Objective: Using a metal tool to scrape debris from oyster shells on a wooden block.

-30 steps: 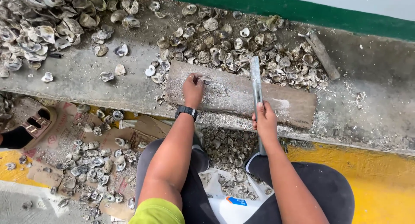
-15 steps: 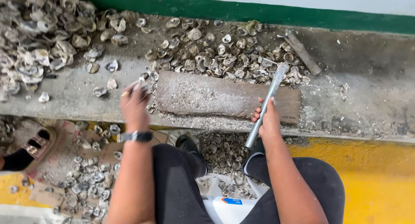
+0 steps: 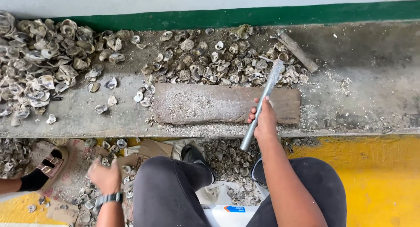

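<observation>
From up here I see my right hand (image 3: pixel 264 121) wrapped tight around a grey metal rod (image 3: pixel 261 105), gripping it low on the shaft. The rod's long axis runs on a slant, its lower end over the desk edge near my knee, its upper end pointing up and to the right toward the pile of oyster shells (image 3: pixel 218 63) along the back of the concrete desk (image 3: pixel 358 109). The rod crosses the right end of the flat wooden board (image 3: pixel 210 103), which lies lengthwise left to right, just in front of that pile and directly left of my right hand. So the board is the nearer thing to this hand, and nothing sits on it but grit.

My left hand (image 3: pixel 104 176) is down off the desk, low on the left, fingers loosely curled over the scattered shells on the floor (image 3: pixel 94 205); I cannot tell whether it has 1 in its grasp. A larger heap of shells (image 3: pixel 39 69) sits at the desk's far left. Someone's sandalled foot (image 3: pixel 41 170) shows at the left edge.
</observation>
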